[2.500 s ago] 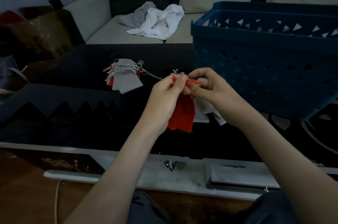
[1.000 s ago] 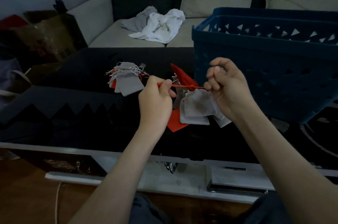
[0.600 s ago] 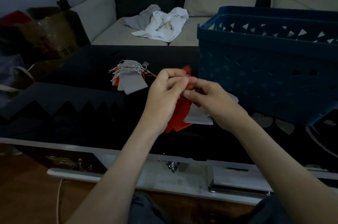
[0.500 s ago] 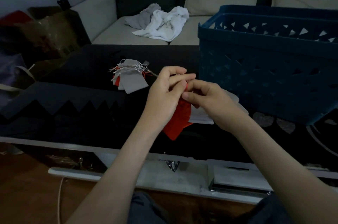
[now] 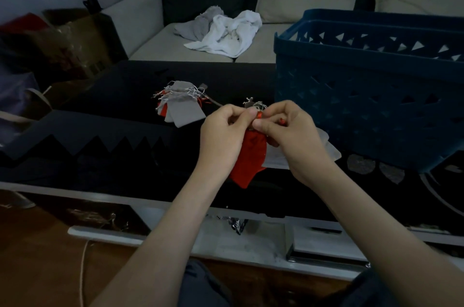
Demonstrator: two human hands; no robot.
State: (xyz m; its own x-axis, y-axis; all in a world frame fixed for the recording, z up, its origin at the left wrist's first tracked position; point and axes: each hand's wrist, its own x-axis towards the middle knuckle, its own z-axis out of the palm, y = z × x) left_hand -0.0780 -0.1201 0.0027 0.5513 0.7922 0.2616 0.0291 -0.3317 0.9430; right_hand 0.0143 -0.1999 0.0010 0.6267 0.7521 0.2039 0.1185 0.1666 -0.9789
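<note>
Evidently both grips are pinched narrow at the mouth of the red pouch (image 5: 251,156). The left hand (image 5: 223,136) nips its gathered neck between thumb and forefinger, and the right hand (image 5: 293,136) nips the red cord (image 5: 259,115) just beside it, probably to draw it closed. The pouch hangs free below the knuckles, just over the dark worktop (image 5: 100,143). Both wrists are raised and the forearms converge. Grey pouches (image 5: 326,149) lie under the right hand, with another pile (image 5: 180,108) to the left and a blue basket (image 5: 364,106) to the right.

Right grip (image 5: 296,138) back (at pouch (image 5: 251,156))
</note>
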